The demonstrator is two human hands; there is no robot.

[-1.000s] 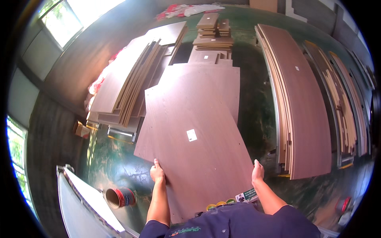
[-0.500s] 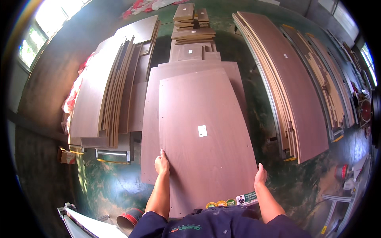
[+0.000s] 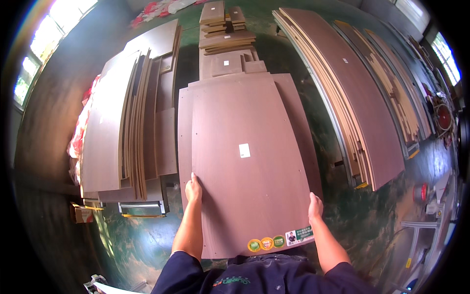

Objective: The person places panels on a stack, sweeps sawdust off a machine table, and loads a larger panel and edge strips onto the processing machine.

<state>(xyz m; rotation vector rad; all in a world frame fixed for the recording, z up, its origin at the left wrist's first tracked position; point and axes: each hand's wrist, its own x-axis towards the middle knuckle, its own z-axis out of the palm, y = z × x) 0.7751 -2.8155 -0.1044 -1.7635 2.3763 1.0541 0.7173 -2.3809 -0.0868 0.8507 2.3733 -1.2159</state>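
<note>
Panel [image 3: 247, 196]: mauve-brown, centre of the frame, overlapping another board [image 3: 184, 117]; contact between them could not be told.
Left hand [image 3: 194, 189]: clamped on the panel's left edge, thumb uppermost.
Right hand [image 3: 316, 208]: clamped on its right edge, lower right of centre.
Round stickers [image 3: 267, 243]: lower centre, on the panel.
Board stacks: left [image 3: 103, 132] and right [image 3: 355, 103] of the frame.

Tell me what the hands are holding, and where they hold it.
A brown wood-grain panel, by its opposite side edges, toward the near end: left hand on the left edge, right hand on the right.
</note>
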